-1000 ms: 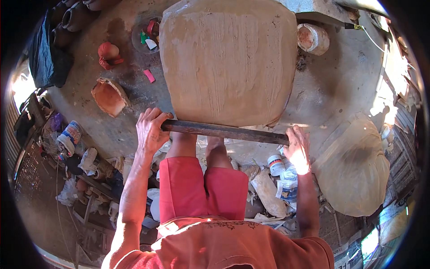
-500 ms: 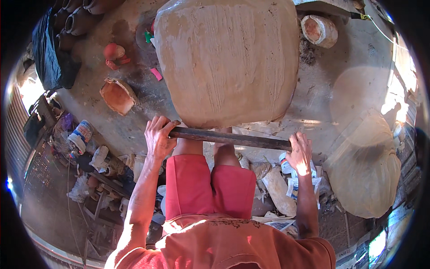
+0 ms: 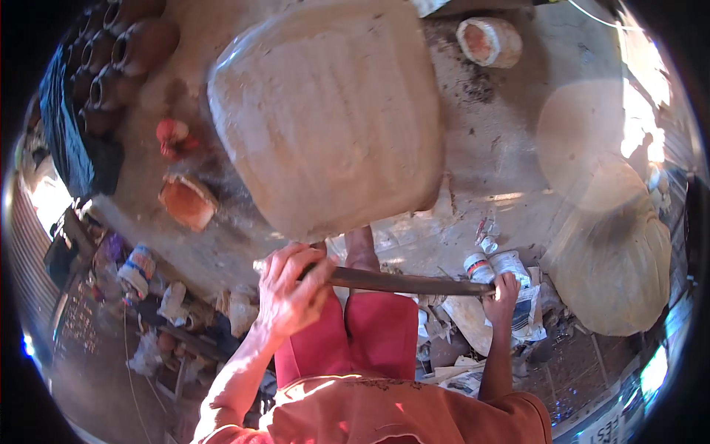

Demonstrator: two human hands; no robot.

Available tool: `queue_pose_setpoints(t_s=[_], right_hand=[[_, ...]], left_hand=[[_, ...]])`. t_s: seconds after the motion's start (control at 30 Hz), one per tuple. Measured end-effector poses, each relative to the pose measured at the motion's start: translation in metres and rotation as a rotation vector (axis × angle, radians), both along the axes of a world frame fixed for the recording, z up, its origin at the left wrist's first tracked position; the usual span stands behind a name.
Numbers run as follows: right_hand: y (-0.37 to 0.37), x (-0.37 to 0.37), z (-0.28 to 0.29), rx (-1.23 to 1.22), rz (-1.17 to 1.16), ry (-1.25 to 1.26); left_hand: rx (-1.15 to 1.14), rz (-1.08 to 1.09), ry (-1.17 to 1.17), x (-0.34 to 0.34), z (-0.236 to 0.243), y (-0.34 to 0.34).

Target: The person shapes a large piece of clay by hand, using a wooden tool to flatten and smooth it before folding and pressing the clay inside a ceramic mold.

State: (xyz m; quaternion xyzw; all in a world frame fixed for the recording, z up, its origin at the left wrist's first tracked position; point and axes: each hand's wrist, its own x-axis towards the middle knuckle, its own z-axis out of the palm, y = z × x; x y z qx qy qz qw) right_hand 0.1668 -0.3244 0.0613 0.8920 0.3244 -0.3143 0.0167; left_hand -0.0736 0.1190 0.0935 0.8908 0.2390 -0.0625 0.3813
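Pretty worn-looking dark bar (image 3: 407,282), long and slim, slightly bowed by the lens; it's held crosswise above the knees, just in front of the red shorts' (image 3: 381,337) hem. Its left end is wrapped by the curled fingers of the left grip (image 3: 296,288) (kinda blurry), and its right end is clamped in the right grip (image 3: 505,296). Ahead of it is a big brown clay block (image 3: 333,118), round-cornered and wet-looking, with faint streaks blurred on top. Compared with half a second ago, the bar's been brought closer to the body, so a wider gap is seen between it and the block's near edge. The block's also been shifted left in view, and more dark pots (image 3: 144,48) are shown upper left.
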Motion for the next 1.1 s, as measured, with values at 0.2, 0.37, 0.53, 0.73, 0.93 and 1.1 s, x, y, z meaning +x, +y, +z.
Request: queue_pose_setpoints(t_s=[0.2,0.37,0.53,0.73,0.93,1.1], right_hand=[[-0.073,-0.046,0.019,0.079,-0.627,0.07],[0.084,-0.006,-0.083,0.35,-0.938,0.236],[0.188,0.091,-0.271,0.563,-1.244,0.143],[0.267,0.097,-0.36,0.335,-1.021,0.024],[0.245,0.009,-0.232,0.837,-1.516,0.382],[0.309,-0.148,-0.116,1.083,-1.964,0.179]], left_hand=[[-0.121,0.118,-0.187,0.048,0.02,0.01],[-0.245,0.104,-0.017,0.044,-0.003,-0.01],[-0.297,0.048,0.035,0.056,-0.007,-0.021],[-0.342,0.093,-0.025,0.057,-0.029,-0.01],[-0.23,0.234,-0.113,0.058,-0.042,0.034],[-0.378,0.389,-0.1,0.039,-0.047,0.048]])
